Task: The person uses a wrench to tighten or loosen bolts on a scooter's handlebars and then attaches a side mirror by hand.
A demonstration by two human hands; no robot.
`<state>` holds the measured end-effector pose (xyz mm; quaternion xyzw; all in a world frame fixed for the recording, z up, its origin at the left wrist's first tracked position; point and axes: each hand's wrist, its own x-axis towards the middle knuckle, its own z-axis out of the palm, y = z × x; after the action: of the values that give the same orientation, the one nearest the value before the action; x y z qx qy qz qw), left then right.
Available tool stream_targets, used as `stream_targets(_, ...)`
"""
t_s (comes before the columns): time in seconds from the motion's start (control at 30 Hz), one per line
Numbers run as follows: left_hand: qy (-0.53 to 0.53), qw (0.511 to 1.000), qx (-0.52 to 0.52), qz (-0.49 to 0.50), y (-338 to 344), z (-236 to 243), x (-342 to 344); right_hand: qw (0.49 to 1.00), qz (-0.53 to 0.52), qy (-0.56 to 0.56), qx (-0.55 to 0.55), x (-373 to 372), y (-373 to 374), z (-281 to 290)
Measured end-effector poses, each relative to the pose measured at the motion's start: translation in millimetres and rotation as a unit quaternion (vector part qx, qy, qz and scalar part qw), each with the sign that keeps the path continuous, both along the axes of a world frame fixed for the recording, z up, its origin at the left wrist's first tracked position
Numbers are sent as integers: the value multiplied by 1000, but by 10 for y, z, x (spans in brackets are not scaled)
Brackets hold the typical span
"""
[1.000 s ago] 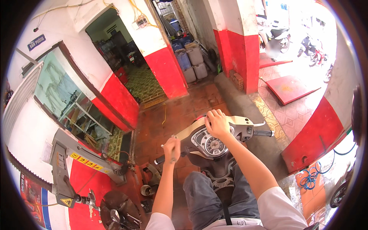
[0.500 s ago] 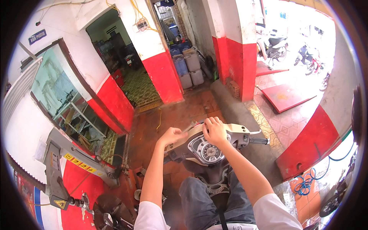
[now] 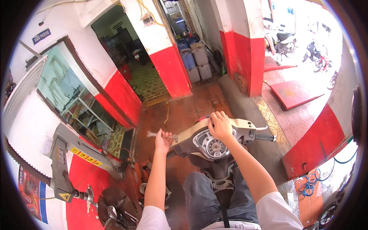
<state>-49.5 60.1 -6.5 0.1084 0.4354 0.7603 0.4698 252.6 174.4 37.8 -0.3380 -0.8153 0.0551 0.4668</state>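
Observation:
My left hand (image 3: 165,142) is closed round a metal wrench (image 3: 152,134) beside the left end of a scooter's handlebar cover (image 3: 239,123). One end of the wrench sticks out to the left; the fingers hide its middle. My right hand (image 3: 221,127) lies over the top of the cream handlebar cover, its fingers bent over the far edge. Just below that hand is the round speedometer (image 3: 216,148). The right grip (image 3: 265,137) and the brake lever (image 3: 261,128) are untouched. My legs straddle the scooter's seat.
A grey tyre machine (image 3: 59,165) stands at the left. Plastic jugs (image 3: 199,55) are stacked by the back wall. A red ramp plate (image 3: 295,94) lies at the right, with a coiled blue hose (image 3: 308,188) nearer me. A yellow cord (image 3: 167,112) lies on the tiles.
My left hand has moved down and outward from the handlebar's middle, and the wrench now points left. My right hand stays on the cover. The whole view has shifted slightly.

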Motion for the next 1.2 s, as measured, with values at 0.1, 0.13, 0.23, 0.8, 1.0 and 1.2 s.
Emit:
stream_targets(0.1, 9, 991, 110, 69, -186, -166, 186, 1000, 3, 8, 14, 3, 8, 13)
stream_targets(0.13, 53, 985, 154, 50, -278, -197, 281, 1000, 5, 7, 10, 7, -15, 4)
stream_targets(0.23, 232, 960, 126, 89, -358, -211, 413, 1000, -3, 3, 19, -21, -31, 27)
stream_targets(0.8, 714, 618, -73, -321, 307, 801, 667, 1000, 0, -4, -7, 22, -13, 33)
stream_targets(1.0, 626, 699, -157, -309, 556, 650, 508, 1000, -7, 7, -8, -15, -4, -60)
stream_targets(1.2, 351, 880, -160, -276, 586, 474, 294, 1000, 11, 28, 10, 4, -17, -23)
